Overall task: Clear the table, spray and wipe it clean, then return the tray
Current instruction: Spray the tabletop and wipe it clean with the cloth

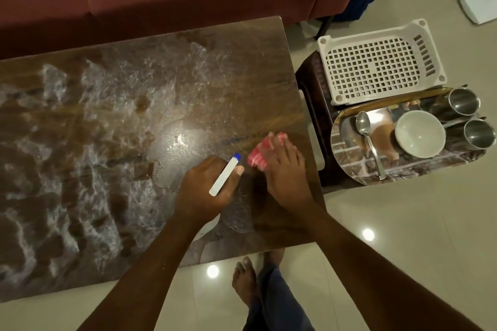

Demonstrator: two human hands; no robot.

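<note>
The pink cloth (256, 158) lies near the right edge of the worktop (107, 121), flattened under the right hand (285, 169). The fingers are spread fairly straight on it, probably to press a broad patch while wiping. Foamy wet streaks cover the left and far parts, so most of the wiping looks undone. Just left of the cloth, the left hand (204, 188) grips a white spray bottle (226, 173), ready for more spraying. The tray (349, 161), holding a bowl (419, 133), a spoon (368, 140) and steel cups (462, 102), sits on a stool (312, 94) to the right, clear of the wet surface.
</note>
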